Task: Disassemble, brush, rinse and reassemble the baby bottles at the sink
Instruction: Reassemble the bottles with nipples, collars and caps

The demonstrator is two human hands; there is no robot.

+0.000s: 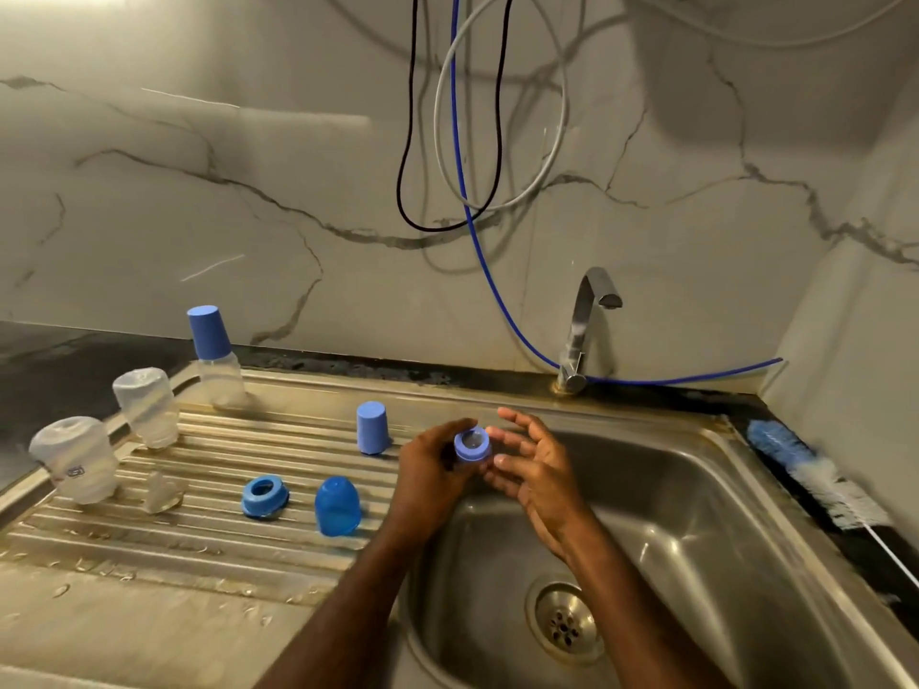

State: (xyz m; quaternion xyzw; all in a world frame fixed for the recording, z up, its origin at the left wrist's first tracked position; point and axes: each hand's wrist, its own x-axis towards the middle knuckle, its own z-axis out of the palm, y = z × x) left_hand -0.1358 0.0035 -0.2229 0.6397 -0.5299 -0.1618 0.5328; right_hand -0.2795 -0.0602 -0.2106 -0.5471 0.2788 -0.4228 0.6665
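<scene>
Left hand pinches a blue ring with its teat over the sink rim; right hand is spread beside it, fingertips touching. Wet fingers could probably drop it into the basin.

A pale marble-patterned wall with dark grey veins rises behind the counter, which is dark and meets a second pale wall at the right corner. Black, grey and blue cables hang in loops down the back wall, the blue one running along its foot. Soft light throws broad shadows high on the wall.
</scene>
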